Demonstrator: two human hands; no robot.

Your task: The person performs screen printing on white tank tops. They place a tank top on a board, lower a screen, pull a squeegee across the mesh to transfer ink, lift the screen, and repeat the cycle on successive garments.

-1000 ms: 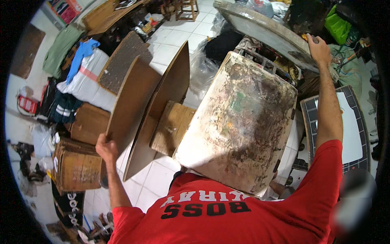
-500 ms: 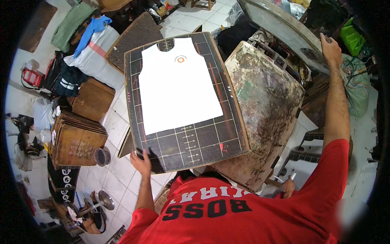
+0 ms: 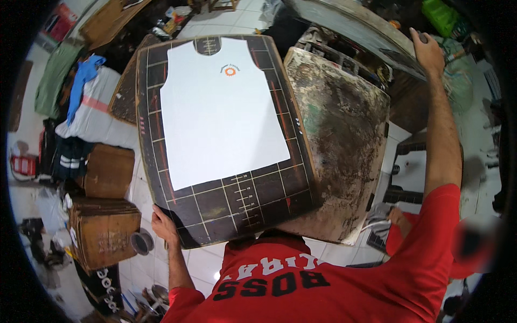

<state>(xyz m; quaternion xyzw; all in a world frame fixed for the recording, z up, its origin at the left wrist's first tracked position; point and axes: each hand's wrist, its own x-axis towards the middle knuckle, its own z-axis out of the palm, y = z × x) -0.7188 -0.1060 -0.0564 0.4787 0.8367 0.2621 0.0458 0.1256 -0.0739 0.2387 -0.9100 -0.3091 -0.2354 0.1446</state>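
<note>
A dark grid-marked board (image 3: 215,215) carries a white sleeveless garment piece (image 3: 221,118) with a small orange emblem near its neck. At the board's near-left corner, my left hand (image 3: 165,226) has its fingers closed on the edge. My right arm reaches out to the far right. There my right hand (image 3: 429,54) grips the end of a raised rectangular frame (image 3: 355,24), beside a dark knob-like piece. Under and right of the board lies a larger stained, paint-marked slab (image 3: 342,134).
Another person's hand (image 3: 398,218) with a red sleeve is close to my right side, by more boards with white pieces (image 3: 412,169). At left stand stacked brown boards (image 3: 105,231), a round grey container (image 3: 141,243) and a white sack (image 3: 99,121).
My left hand has shifted outward along the board to its near-left corner. The board has turned slightly. The other person's hand has moved nearer to my right arm. The whole view has shifted somewhat.
</note>
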